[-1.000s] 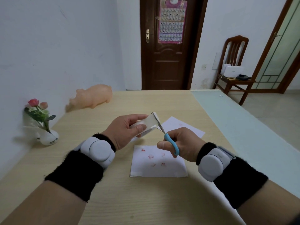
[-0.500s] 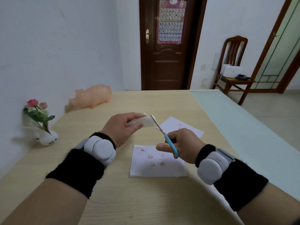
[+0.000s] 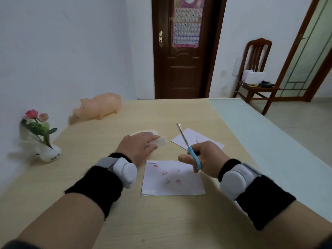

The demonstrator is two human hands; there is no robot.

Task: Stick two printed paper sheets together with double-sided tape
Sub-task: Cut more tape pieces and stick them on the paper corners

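Scissors (image 3: 188,147) in R hand (image 3: 206,159), tips away + slightly left.

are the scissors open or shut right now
Shut: the scissors show their blades as one thin line pointing up, with no gap between them. The right hand grips the blue handle.

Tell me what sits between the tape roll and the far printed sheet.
Head view: only a narrow strip of bare table between the tape roll and the far sheet; the scissors cross over that sheet.

single head-worn view, facing forward and down, close above the table (image 3: 161,221), door (image 3: 183,51) beyond
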